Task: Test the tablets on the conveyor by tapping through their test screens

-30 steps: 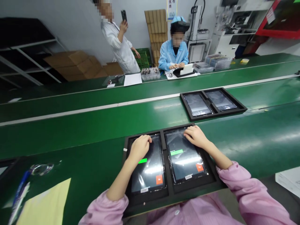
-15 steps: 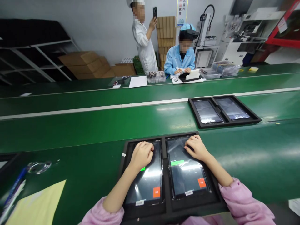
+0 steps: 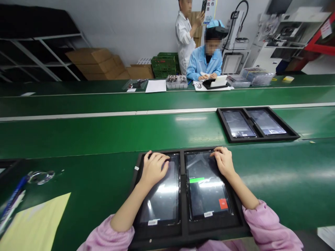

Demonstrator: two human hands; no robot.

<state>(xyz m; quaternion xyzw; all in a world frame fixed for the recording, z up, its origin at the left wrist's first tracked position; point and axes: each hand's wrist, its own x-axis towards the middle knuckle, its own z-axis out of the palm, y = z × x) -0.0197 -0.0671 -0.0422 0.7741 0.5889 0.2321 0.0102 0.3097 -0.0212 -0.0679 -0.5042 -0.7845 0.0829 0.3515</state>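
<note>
Green covers the long tabletop, which runs from left to right across the scene. A shelving rack stands on the far left. On the far side, a person in white stands holding up a phone, and just to the right a person in blue sits at the edge. Cardboard boxes are stacked at the far left, near some green crates.

A black near tray lies close to the wearer, and a similar far tray lies farther off to the right, with two tablets in it. In the near tray, the left tablet and the right tablet lie flat, face up, one in each compartment. A yellow sheet lies near left.

The left hand is over the far part of the left tablet, its grip spread, pinching nothing. The right hand is at the right tablet's far right corner, fingers bent; whether its grip pinches the edge, I cannot tell.

A blue pen lies on the left beside a clear ring. The right tablet shows a green bar and a smaller red square.
</note>
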